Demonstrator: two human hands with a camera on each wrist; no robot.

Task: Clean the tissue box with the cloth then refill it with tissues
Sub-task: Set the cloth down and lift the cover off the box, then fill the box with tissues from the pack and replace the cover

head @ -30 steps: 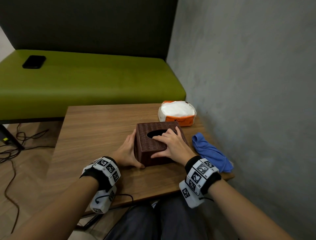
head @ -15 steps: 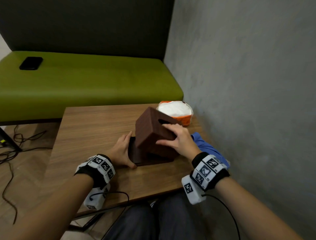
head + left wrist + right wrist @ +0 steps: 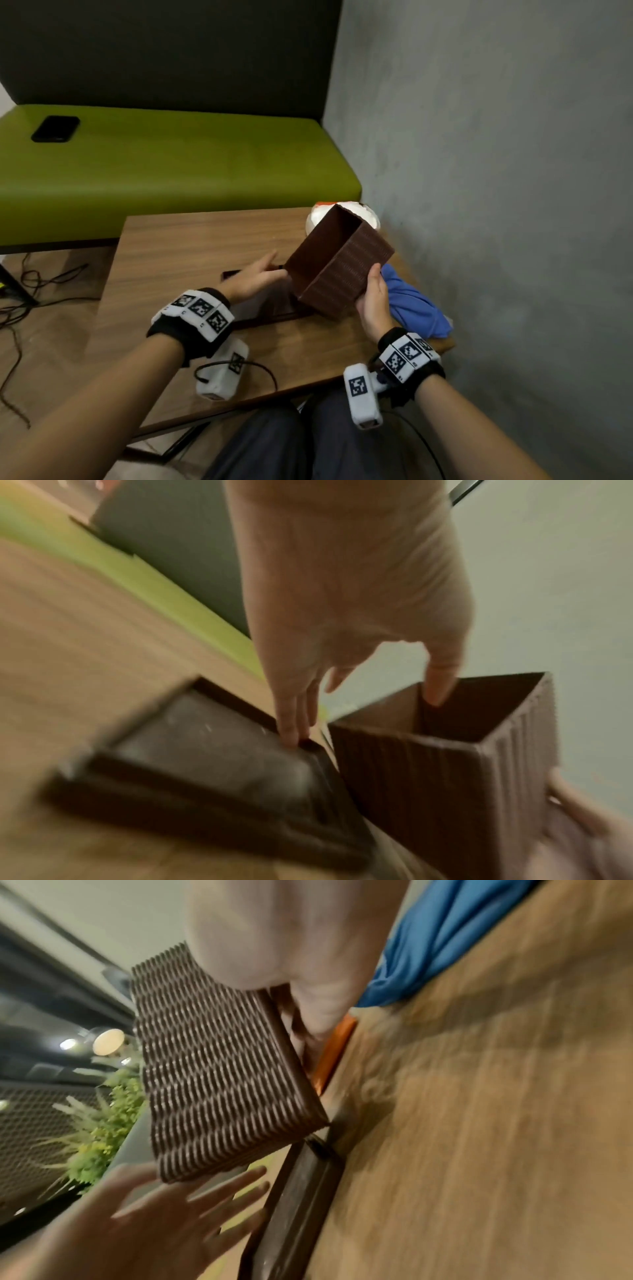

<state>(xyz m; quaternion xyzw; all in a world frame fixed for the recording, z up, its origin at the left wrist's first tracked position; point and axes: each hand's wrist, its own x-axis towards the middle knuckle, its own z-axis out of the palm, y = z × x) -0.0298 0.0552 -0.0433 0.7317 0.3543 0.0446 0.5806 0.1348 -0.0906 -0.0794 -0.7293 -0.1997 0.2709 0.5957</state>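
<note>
Right hand [image 3: 374,301] grips the brown woven-texture tissue box cover [image 3: 342,263] at its near lower corner, thumb on the ribbed side wall, with the remaining fingers hidden behind it. This rectangular shell is held in the air above the table, tilted so that its open underside faces up and to the left; its hollow interior shows in the head view. Left hand [image 3: 255,279] is spread, with fingers extended and relaxed, and holds nothing. In the left wrist view its thumb [image 3: 440,685] points into the open mouth of the cover [image 3: 445,764], while the other fingers [image 3: 291,723] reach down towards the far edge of the dark brown flat base tray [image 3: 205,764]. Whether these fingers touch the tray cannot be told through the blur.

The base tray [image 3: 270,308] lies flat on the brown wood-grain table [image 3: 191,246], just below and to the left of the lifted cover. A crumpled blue cloth [image 3: 411,305] lies on the table beside the right hand, near the grey wall. A white tissue pack with orange wrapping [image 3: 368,214] sits at the far right table corner, partly hidden behind the cover.
</note>
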